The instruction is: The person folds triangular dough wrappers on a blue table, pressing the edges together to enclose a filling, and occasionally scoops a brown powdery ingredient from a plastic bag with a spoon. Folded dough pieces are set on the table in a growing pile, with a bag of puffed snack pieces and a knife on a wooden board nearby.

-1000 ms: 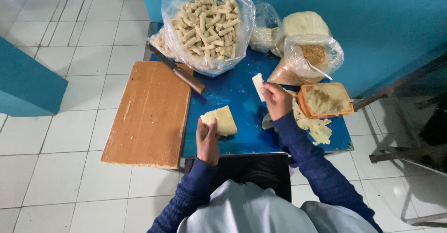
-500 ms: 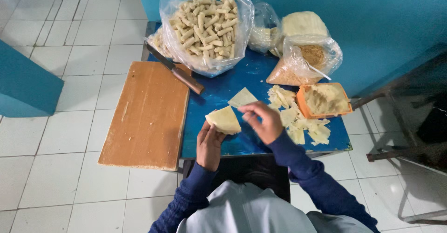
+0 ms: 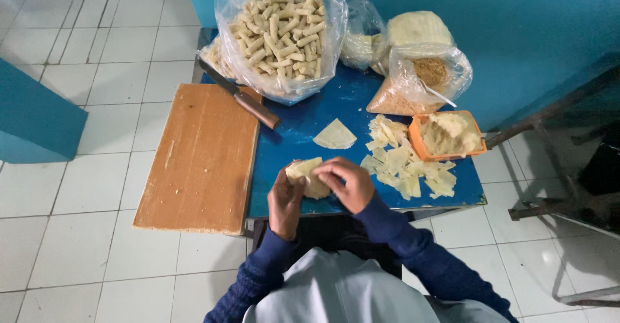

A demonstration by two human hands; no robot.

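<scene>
A pale folded pastry wrapper (image 3: pixel 309 176) is being gripped by both the left hand (image 3: pixel 285 201) and right hand (image 3: pixel 345 184) above the blue tabletop (image 3: pixel 303 126). Its edges are probably best being tucked tightly, evenly.

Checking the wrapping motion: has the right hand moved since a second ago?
Yes. The right hand came from beside the orange tub toward the person, joining the left hand on the wrapper.
</scene>
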